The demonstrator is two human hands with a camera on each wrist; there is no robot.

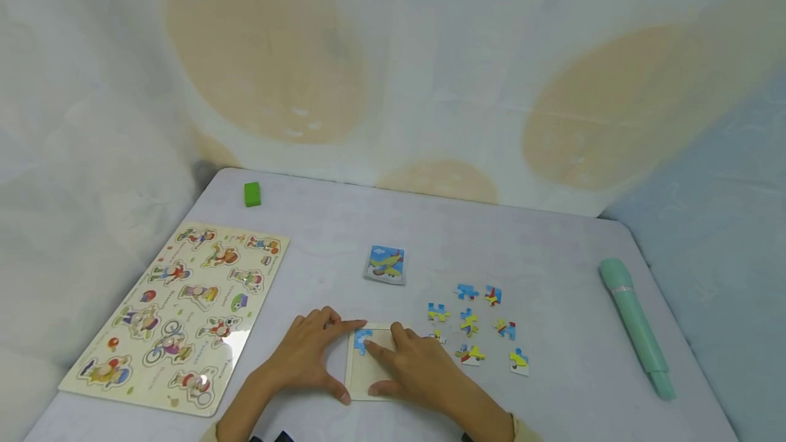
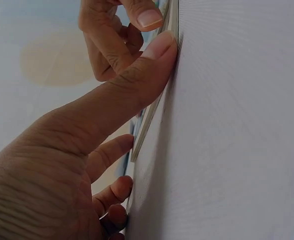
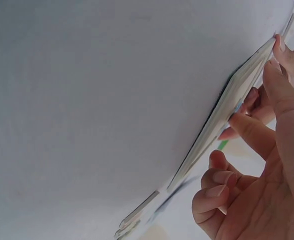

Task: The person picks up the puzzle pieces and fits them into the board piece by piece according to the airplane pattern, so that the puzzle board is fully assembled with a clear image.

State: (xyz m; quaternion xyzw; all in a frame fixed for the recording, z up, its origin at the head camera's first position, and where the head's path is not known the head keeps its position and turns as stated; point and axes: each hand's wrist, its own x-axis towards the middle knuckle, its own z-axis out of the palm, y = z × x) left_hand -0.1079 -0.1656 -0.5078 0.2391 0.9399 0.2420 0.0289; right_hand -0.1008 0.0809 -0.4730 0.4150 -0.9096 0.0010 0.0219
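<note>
A small square wooden puzzle tray (image 1: 364, 375) lies in front of me, with blue puzzle pieces (image 1: 360, 340) in its upper left corner. My left hand (image 1: 305, 355) holds the tray along its left side, thumb at the near corner and index finger at the far one. In the left wrist view, that thumb (image 2: 154, 60) rests against the tray edge (image 2: 144, 132). Over the tray, my right hand (image 1: 430, 370) touches the blue pieces with an extended index finger (image 3: 252, 131); its other fingers are loosely bent. The right hand partly covers the tray.
Several loose puzzle pieces (image 1: 469, 322) are scattered right of the tray. Behind it lies a small airplane picture packet (image 1: 385, 264). A large picture board (image 1: 184, 305) occupies the left side, a green block (image 1: 252, 194) the back left, and a mint-green microphone-shaped object (image 1: 638, 326) the right.
</note>
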